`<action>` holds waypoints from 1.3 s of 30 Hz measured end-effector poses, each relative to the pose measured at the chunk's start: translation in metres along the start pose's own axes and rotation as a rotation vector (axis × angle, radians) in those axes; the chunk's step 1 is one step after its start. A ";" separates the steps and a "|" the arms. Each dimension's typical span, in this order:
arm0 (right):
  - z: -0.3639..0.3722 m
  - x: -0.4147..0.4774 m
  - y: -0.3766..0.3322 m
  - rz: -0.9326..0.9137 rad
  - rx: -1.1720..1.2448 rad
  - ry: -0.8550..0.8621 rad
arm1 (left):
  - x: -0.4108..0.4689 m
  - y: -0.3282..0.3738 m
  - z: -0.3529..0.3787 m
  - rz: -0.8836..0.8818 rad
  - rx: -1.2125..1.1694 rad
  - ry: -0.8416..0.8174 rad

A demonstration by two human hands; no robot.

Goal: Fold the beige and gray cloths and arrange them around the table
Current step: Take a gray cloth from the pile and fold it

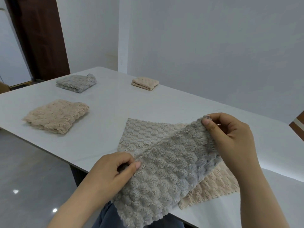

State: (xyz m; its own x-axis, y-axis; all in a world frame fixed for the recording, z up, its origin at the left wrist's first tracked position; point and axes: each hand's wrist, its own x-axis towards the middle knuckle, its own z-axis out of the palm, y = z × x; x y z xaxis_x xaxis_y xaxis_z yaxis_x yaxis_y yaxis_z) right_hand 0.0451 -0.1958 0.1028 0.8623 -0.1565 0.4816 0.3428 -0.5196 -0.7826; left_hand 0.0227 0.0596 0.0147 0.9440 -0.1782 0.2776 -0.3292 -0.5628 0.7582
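Observation:
A fluffy gray cloth (164, 170) is lifted at its near half over the white table (107, 129), its far part still lying flat. My left hand (113, 173) pinches its left edge near the table's front. My right hand (230, 137) pinches its upper right corner, held higher. Under it lies an unfolded beige cloth (213, 183), showing at the right. A folded beige cloth (56, 116) sits at the left, a folded gray cloth (76, 83) farther back, and a small folded beige cloth (145, 83) at the far side.
The table's front edge runs diagonally past my left hand, with gray glossy floor (32, 170) below it. White walls stand behind the table, and a dark brown door (37, 38) at the back left. My blue trousers (108, 218) show under the hanging cloth.

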 end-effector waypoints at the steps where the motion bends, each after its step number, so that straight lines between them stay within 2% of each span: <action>1: 0.000 0.000 0.001 -0.001 -0.004 0.011 | 0.000 0.001 -0.001 -0.001 -0.014 0.009; 9: 0.000 -0.001 0.009 0.001 -0.014 0.048 | 0.003 0.007 -0.008 -0.016 -0.058 0.064; 17: 0.003 0.007 0.028 0.037 -0.070 0.087 | -0.001 0.003 -0.009 -0.035 -0.065 -0.016; 25: 0.001 0.012 0.037 0.048 -0.087 0.105 | 0.003 -0.008 -0.018 -0.038 -0.019 0.029; 33: 0.003 0.012 0.049 0.082 -0.077 0.144 | 0.003 -0.015 -0.024 -0.175 -0.096 -0.052; 39: 0.005 0.013 0.056 0.097 -0.065 0.142 | 0.005 -0.022 -0.026 -0.194 -0.070 -0.007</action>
State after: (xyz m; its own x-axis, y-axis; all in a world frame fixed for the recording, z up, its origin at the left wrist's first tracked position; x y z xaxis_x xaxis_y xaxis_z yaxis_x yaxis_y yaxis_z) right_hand 0.0769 -0.2230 0.0634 0.8273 -0.3230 0.4596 0.2317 -0.5491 -0.8030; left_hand 0.0338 0.0922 0.0145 0.9900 -0.0771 0.1185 -0.1414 -0.5298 0.8362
